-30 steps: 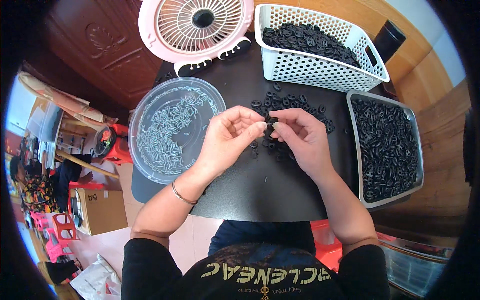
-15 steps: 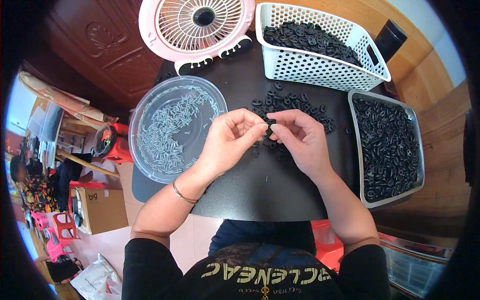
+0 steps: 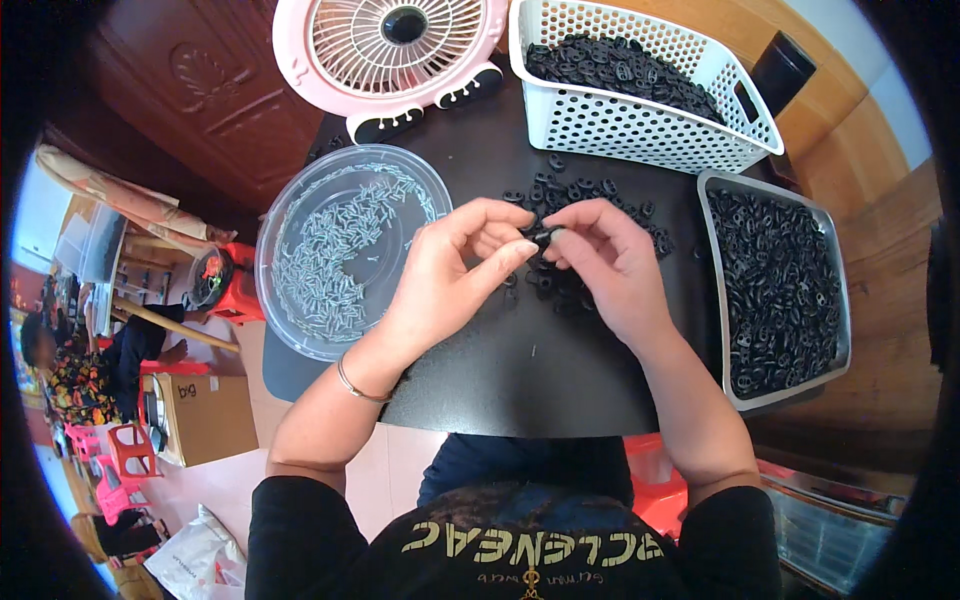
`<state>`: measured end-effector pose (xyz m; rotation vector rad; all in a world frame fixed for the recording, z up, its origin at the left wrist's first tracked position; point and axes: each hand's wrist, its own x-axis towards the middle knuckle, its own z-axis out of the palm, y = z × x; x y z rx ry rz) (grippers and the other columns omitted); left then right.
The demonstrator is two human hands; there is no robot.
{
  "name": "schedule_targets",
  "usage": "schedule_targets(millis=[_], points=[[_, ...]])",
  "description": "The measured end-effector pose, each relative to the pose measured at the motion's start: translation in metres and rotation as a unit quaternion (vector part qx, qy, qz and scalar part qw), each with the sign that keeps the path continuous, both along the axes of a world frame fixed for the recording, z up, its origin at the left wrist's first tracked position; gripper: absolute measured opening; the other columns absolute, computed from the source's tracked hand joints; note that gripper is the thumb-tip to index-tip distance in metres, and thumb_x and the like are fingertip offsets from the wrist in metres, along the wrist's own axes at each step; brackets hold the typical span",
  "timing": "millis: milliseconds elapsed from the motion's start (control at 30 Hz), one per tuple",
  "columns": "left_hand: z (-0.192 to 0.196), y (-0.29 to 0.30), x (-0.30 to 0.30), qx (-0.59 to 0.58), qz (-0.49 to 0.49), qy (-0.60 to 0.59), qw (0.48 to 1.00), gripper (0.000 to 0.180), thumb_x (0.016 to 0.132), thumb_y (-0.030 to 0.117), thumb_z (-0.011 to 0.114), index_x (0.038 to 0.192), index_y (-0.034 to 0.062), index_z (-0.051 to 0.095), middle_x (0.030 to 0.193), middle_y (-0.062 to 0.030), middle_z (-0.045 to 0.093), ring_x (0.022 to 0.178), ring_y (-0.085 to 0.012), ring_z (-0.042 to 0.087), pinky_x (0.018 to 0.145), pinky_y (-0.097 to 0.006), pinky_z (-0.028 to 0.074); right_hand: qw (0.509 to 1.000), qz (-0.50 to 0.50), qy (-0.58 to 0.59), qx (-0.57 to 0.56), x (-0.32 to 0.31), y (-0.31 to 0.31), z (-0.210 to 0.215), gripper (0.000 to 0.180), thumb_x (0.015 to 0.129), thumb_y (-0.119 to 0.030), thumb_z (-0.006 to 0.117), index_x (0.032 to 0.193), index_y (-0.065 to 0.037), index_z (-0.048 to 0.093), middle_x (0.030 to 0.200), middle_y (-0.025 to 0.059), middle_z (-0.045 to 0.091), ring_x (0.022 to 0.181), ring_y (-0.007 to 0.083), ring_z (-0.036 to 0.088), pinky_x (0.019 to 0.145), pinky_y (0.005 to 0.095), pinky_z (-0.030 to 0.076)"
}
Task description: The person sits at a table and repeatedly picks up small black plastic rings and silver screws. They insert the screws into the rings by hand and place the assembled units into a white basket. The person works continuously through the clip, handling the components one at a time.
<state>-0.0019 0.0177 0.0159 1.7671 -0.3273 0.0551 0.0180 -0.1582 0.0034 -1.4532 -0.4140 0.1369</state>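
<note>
Over the table's middle, a small black plastic part (image 3: 543,237) sits between the fingertips of both hands. My right hand (image 3: 617,265) pinches it with thumb and forefinger. From the other side, my left hand (image 3: 445,275) closes thumb and forefinger on it; whether a screw is also in these fingers is hidden. Behind and under the hands lies a loose pile of similar black parts (image 3: 575,195). To the left of my left hand stands a round clear tub (image 3: 395,300) holding many small silvery screws (image 3: 325,265).
A white perforated basket (image 3: 640,137) of black parts stands at the back right. Right of my hand, a grey-rimmed tray (image 3: 712,260) holds more. A pink fan (image 3: 300,70) stands at the back left. One loose screw (image 3: 533,351) lies on the dark table (image 3: 480,385).
Both hands have shifted slightly, and the right fingers have risen a little. The black part between the fingertips now shows more plainly.
</note>
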Motion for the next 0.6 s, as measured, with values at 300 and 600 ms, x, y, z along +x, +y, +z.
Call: schedule_targets(millis=[300,600], points=[[0.022,0.000,-0.006,0.356,-0.049,-0.131,0.924,0.024,0.067,0.005,0.067,0.089,0.0019,0.057,0.082,-0.0126,0.054,0.070,-0.0268,0.059,0.063,-0.034,0.048,0.997,-0.057,0.002,0.046,0.004,-0.003,0.004,0.014,0.086,-0.005,0.051,0.099,0.001,0.054,0.087,0.0039,0.057,0.075,0.0085,0.056,0.068,0.0216,0.045],[0.018,-0.001,-0.006,0.342,-0.060,-0.075,0.935,0.017,0.069,0.001,0.063,0.085,0.0010,0.056,0.080,-0.0124,0.052,0.066,-0.0258,0.059,0.059,-0.035,0.048,0.999,-0.037,0.014,0.012,0.004,0.000,-0.002,0.014,0.085,-0.004,0.054,0.098,0.000,0.055,0.086,0.0042,0.059,0.076,0.0090,0.058,0.069,0.0214,0.046]])
